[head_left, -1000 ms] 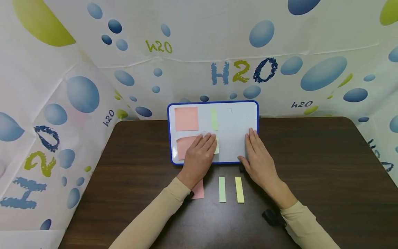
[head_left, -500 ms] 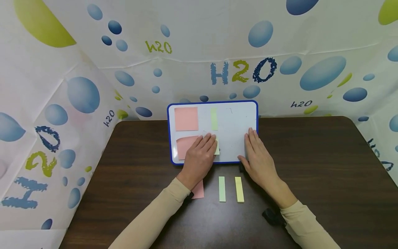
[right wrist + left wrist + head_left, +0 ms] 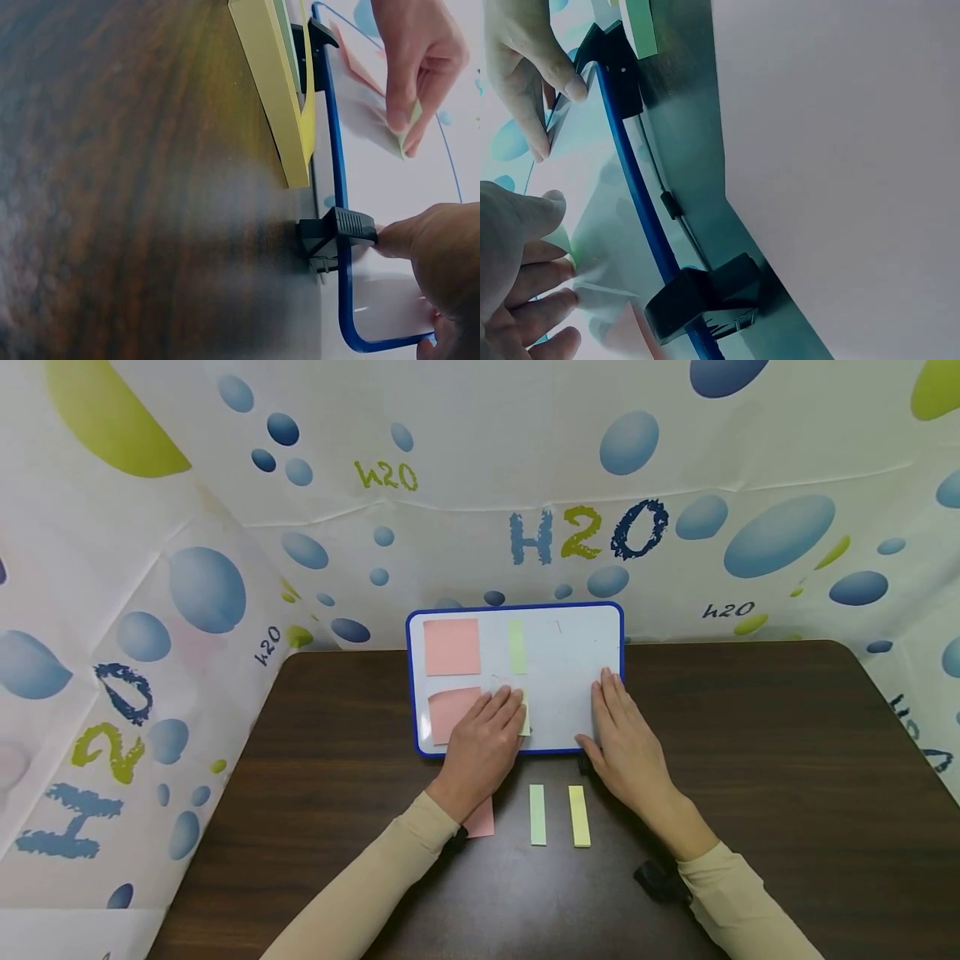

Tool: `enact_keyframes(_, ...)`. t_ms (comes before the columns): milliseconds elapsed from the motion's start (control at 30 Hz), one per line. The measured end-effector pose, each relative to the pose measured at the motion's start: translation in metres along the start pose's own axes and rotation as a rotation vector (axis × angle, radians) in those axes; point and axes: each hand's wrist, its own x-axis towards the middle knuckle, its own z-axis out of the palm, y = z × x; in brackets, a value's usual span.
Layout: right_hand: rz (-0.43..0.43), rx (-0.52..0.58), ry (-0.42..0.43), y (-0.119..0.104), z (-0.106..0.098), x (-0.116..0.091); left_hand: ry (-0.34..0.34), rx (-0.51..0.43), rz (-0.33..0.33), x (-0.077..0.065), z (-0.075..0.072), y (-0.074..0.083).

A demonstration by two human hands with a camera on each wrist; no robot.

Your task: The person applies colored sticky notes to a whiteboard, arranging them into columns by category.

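A whiteboard [image 3: 566, 693] with a blue frame stands propped at the far side of the table. My left hand [image 3: 480, 747], its fingers extended, presses a pale green sticky note [image 3: 526, 722] against the lower middle of the board, covering most of it. On the board's right edge rests my right hand [image 3: 630, 743], fingers straight; in the right wrist view its thumb touches the black stand foot [image 3: 351, 225]. Two pink sticky notes [image 3: 452, 647] are on the board's left side, the lower one partly behind my left hand. A green strip note [image 3: 517, 647] sits above the pressed one.
Before the board lie a green pad of strip notes [image 3: 537, 815], a yellow pad [image 3: 579, 817] and a pink pad [image 3: 482, 821] half hidden by my left wrist. A second black foot [image 3: 705, 296] holds the frame's bottom edge. A printed curtain [image 3: 450, 552] hangs behind the table.
My left hand has slid slightly down the board, over the pale green note. The right hand keeps its place. The head view has shifted a little.
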Motion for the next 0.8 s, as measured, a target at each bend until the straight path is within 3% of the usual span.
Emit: enact_keyframes(800,-0.015,0.012,0.027,0.001,0.002,-0.001,-0.082,0.012,0.018,-0.013,-0.006,0.009)
